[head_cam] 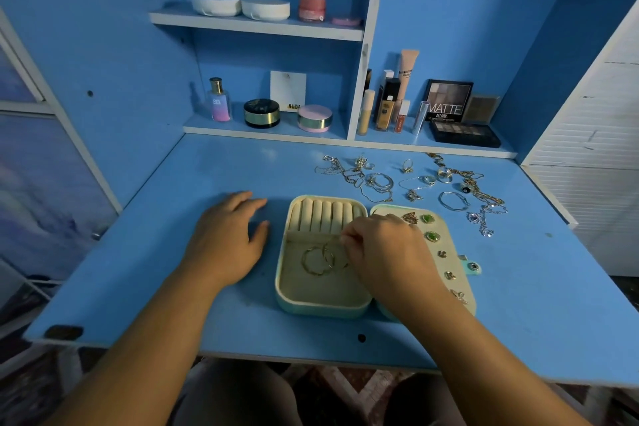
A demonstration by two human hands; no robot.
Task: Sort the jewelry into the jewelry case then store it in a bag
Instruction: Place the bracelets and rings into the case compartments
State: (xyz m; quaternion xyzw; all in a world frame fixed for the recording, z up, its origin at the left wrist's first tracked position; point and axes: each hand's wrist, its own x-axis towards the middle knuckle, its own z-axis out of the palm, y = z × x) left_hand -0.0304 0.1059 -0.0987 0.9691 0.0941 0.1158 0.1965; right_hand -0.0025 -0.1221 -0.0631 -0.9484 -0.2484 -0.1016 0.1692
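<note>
At the far left, the left hand (230, 235) lies palm-down on the blue counter (173, 287), its fingers (254, 204) spread loosely and holding nothing, just beside the left wall of the case. Next comes the open pale mint jewelry case with a cream velvet lining (320, 301). Its left half has a row of cream ring rolls (323, 214) along the far end and an open tray nearer the person, where two gold hoop earrings (320, 261) lie overlapping on the lining. The right hand (383, 252) reaches over the middle of the case, its fingers (347, 239) pinched together at the far edge of the tray right above the hoops; something thin and gold seems caught in the pinch, though it is too small to tell exactly what. To the right, the case's lid panel (446, 239) lies flat, carrying green stone earrings (430, 236), a gold butterfly-shaped piece (410, 217) and several small studs. Beyond the case, toward the back and right of the counter, lies a loose scatter of silver and gold chains, rings and bangles (415, 180), well apart from both hands. A black eyeshadow palette printed MATTE (449, 104) stands on the shelf behind.
</note>
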